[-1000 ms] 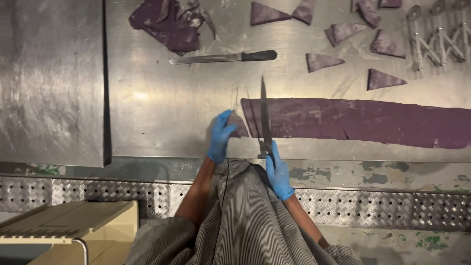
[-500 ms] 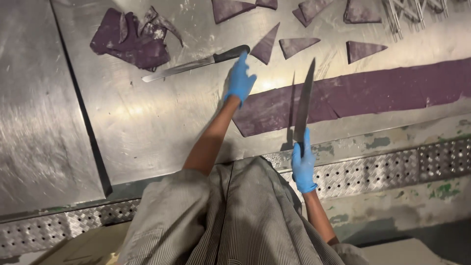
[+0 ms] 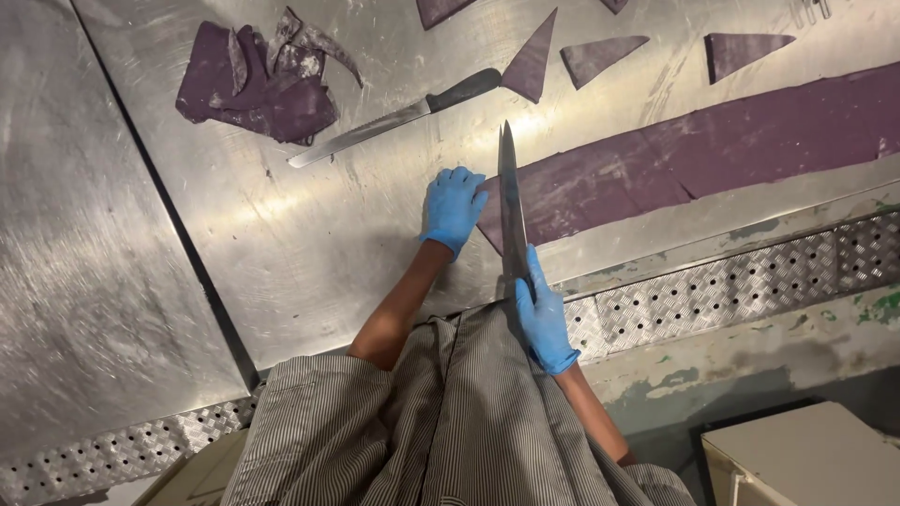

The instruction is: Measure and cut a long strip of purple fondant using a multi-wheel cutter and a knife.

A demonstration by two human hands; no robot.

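Both my hands wear blue gloves. My right hand [image 3: 544, 314] grips the handle of a long chef's knife [image 3: 509, 201], whose blade points away from me over the near end of a long purple dough strip [image 3: 694, 155]. My left hand [image 3: 453, 208] lies flat on the steel table [image 3: 281, 262], fingertips touching the left end of that strip, right beside the blade. A second knife [image 3: 394, 117] with a black handle lies farther back on the table, untouched.
A heap of purple dough scraps [image 3: 262, 80] lies at the back left. Cut purple triangles [image 3: 600, 56] lie in a row behind the strip. A seam [image 3: 169, 206] splits the tabletop. A perforated metal ledge [image 3: 712, 290] runs along the near edge; a beige box [image 3: 806, 450] sits at lower right.
My left hand has drawn back from near the second knife to the left end of the dough strip. The knife in my right hand now lies over that end.
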